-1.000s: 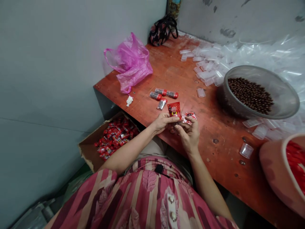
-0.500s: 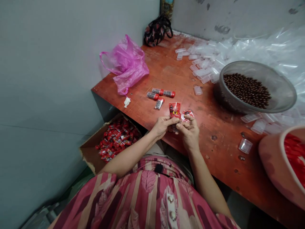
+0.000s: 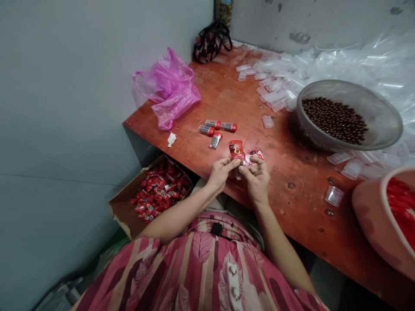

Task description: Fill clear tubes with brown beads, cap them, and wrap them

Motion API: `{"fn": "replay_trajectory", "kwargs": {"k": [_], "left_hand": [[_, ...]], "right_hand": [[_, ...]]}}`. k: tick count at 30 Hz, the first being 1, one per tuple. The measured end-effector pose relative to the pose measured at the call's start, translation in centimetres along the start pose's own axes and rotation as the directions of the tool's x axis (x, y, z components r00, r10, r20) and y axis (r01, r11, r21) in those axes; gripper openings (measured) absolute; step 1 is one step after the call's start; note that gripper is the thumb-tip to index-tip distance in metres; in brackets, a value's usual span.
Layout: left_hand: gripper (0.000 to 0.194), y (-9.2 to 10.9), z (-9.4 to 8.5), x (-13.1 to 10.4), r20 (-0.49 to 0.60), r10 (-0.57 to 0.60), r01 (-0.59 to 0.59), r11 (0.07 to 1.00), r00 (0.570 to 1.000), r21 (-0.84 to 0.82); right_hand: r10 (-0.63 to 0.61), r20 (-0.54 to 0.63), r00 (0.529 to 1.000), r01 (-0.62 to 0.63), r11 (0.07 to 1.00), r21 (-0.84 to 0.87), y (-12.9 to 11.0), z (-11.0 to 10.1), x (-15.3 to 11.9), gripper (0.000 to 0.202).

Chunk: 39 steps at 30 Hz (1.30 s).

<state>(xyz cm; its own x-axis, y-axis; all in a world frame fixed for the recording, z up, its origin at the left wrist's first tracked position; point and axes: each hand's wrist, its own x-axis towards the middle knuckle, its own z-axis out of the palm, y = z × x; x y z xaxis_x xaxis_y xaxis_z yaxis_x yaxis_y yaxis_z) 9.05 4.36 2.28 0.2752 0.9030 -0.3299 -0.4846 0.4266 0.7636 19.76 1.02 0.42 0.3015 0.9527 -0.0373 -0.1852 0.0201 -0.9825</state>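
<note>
Over the table's near edge, my left hand [image 3: 222,175] pinches a red printed wrapper [image 3: 235,147], which stands up above my thumb. Just right of it, my right hand [image 3: 258,179] is closed, with thumb and fingertips at the wrapper's lower end. A small clear container with dark contents [image 3: 238,174] shows partly between the two hands; fingers cover most of it. More red wrappers [image 3: 255,154] lie on the table behind my right fingertips. Beyond my left hand lie several small filled containers with red caps [image 3: 228,126].
A grey bowl of brown balls [image 3: 333,121] stands right, near piled clear containers [image 3: 279,93]. At far right is a pink tub [image 3: 369,211] of red pieces. A cardboard box [image 3: 125,198] of red-wrapped items sits below left. A pink plastic bag [image 3: 175,88] lies at the table's left.
Both hands keep their hold, and the wrapper tilts slightly to the left. The whole view has shifted a little.
</note>
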Motion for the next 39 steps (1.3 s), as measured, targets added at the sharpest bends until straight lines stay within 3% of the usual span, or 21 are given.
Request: {"fn": "replay_trajectory", "kwargs": {"k": [2,4,6,8,10,13,16,19,22,24,26,28,30,32,36,39], "left_hand": [[0.04,0.4,-0.2,0.1,0.001,-0.028,0.028,0.999,1.0,-0.03],[0.042,0.7,-0.4,0.5,0.001,-0.057,0.057,0.997,0.998,-0.045],[0.043,0.5,-0.5,0.8,-0.004,-0.068,0.068,0.997,0.998,-0.045],[0.044,0.0,-0.6,0.9,-0.009,-0.057,0.057,0.998,0.998,-0.026],[0.044,-0.6,-0.8,0.8,0.008,-0.04,0.04,0.999,0.999,-0.001],[0.045,-0.8,-0.8,0.5,0.049,-0.034,0.033,0.999,0.998,0.021],[0.044,-0.2,-0.7,0.3,0.065,-0.036,0.034,0.999,0.997,0.035],[0.041,0.5,-0.5,0.6,0.073,-0.052,0.051,0.999,0.996,0.01],[0.04,0.4,-0.3,0.9,0.05,-0.093,0.096,0.994,0.994,-0.052],[0.039,0.1,-0.3,0.9,0.068,-0.11,0.114,0.991,0.992,-0.067],[0.038,-0.1,-0.3,0.7,0.108,-0.119,0.124,0.992,0.987,-0.039],[0.037,-0.2,-0.4,0.4,0.142,-0.127,0.128,0.992,0.982,0.001],[0.039,-0.2,-0.5,0.2,0.158,-0.123,0.119,0.992,0.98,0.034],[0.042,0.0,-0.5,0.0,0.151,-0.104,0.099,0.994,0.983,0.04],[0.054,0.3,0.0,-0.1,0.07,-0.05,0.052,0.998,0.996,-0.03],[0.052,-0.2,0.4,0.1,0.01,0.004,-0.004,0.999,1.0,-0.049]], "right_hand": [[-0.004,0.046,0.999,0.005,1.0,-0.026,0.0,0.0,0.0,0.042],[-0.086,0.064,0.994,0.096,0.979,-0.178,0.1,-0.1,-0.2,0.04],[-0.182,0.05,0.982,0.188,0.917,-0.351,0.2,-0.3,-0.4,0.039],[-0.217,0.014,0.976,0.203,0.887,-0.415,0.3,-0.4,-0.5,0.039],[-0.139,-0.015,0.99,0.129,0.948,-0.29,0.4,-0.3,-0.4,0.041],[0.05,0.017,0.999,-0.051,0.998,0.034,0.3,0.1,-0.3,0.044],[0.09,0.034,0.995,-0.093,0.989,0.117,0.0,0.5,-0.2,0.043],[-0.049,0.014,0.999,0.05,0.992,-0.118,-0.2,0.4,-0.4,0.041],[-0.226,0.034,0.974,0.217,0.872,-0.439,-0.1,-0.1,-0.6,0.039],[-0.262,0.039,0.964,0.245,0.829,-0.502,-0.1,-0.4,-0.7,0.038],[-0.201,0.018,0.979,0.191,0.894,-0.405,-0.1,-0.4,-0.8,0.04],[-0.062,0.014,0.998,0.063,0.98,-0.187,-0.3,-0.3,-0.8,0.044],[0.057,0.032,0.998,-0.058,0.998,0.037,-0.5,-0.1,-0.7,0.047],[0.097,0.021,0.995,-0.099,0.984,0.148,-0.7,0.1,-0.5,0.049],[0.083,-0.025,0.996,-0.079,0.989,0.125,-1.2,0.4,-0.5,0.048],[0.045,-0.072,0.996,-0.039,0.996,0.08,-1.5,0.8,-0.8,0.047]]}}
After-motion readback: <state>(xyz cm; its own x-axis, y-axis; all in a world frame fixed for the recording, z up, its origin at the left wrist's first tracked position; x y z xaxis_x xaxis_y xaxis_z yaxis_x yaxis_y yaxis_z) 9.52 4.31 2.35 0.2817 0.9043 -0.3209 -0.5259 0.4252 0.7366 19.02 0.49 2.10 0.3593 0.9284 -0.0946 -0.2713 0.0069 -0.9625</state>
